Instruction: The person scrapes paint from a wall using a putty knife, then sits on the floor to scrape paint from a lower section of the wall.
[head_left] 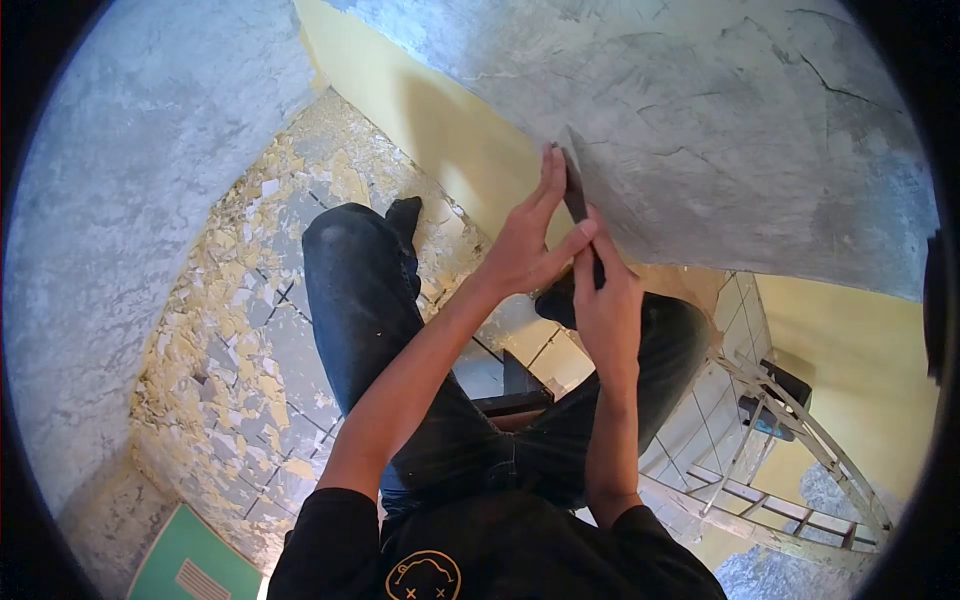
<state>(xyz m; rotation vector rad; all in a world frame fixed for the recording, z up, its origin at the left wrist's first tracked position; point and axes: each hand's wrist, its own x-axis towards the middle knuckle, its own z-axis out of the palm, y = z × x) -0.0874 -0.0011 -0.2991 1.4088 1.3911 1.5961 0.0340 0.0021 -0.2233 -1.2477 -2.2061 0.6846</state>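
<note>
A scraper with a flat metal blade [573, 165] and a dark handle is against the wall, near the lower edge of its bare grey part [700, 150]. My right hand [608, 295] is wrapped round the scraper's handle. Higher up, my left hand [530, 235] presses its fingertips on the blade's side, its thumb stretched toward the right hand. Below the grey part, the wall has a yellow painted strip [450, 120].
Yellow and white paint flakes [220, 370] cover the tiled floor at the left. A ladder [780, 510] lies at the lower right, near a dark object [785, 385]. A green panel [195, 560] is at the lower left.
</note>
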